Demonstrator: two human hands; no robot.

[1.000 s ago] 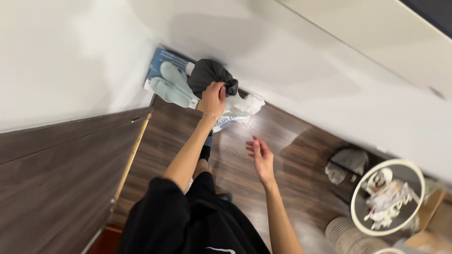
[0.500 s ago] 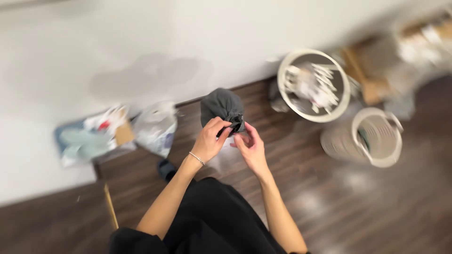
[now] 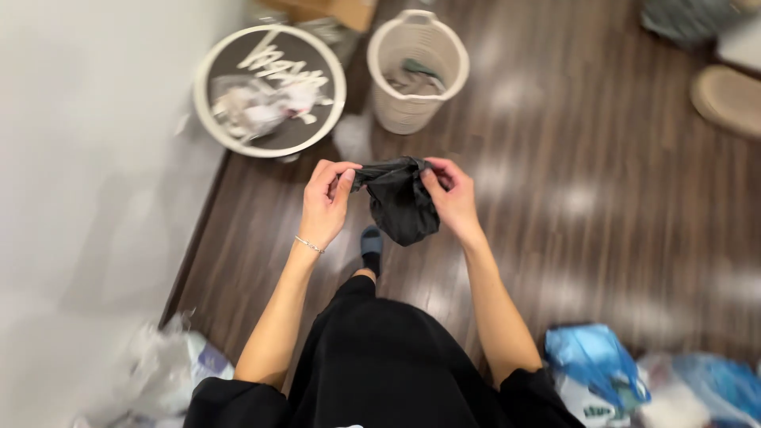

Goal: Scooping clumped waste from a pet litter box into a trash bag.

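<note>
Only the head view to go on here, looking straight down: the person is standing on a dark wood-plank floor [image 3: 602,238], holding a crumpled black plastic bag [image 3: 400,198] out in front at about waist height. The left hand [image 3: 326,200] is pinching the bag's top edge on one side, and the right hand [image 3: 452,194] is pinching it on the other, so both are clamped on the rim and stretching it between them. Judging by that, the bag's mouth is only just getting pulled apart; it's hanging limp and bunched, not properly opened. Beyond the bag, a round white-rimmed bin with a dark liner [image 3: 269,89] is sitting full of pale rubbish, with a cream woven plastic basket [image 3: 418,71] just beside it. Nearer than the bag, off to the right, a blue plastic bag [image 3: 594,368] is lying.
</note>
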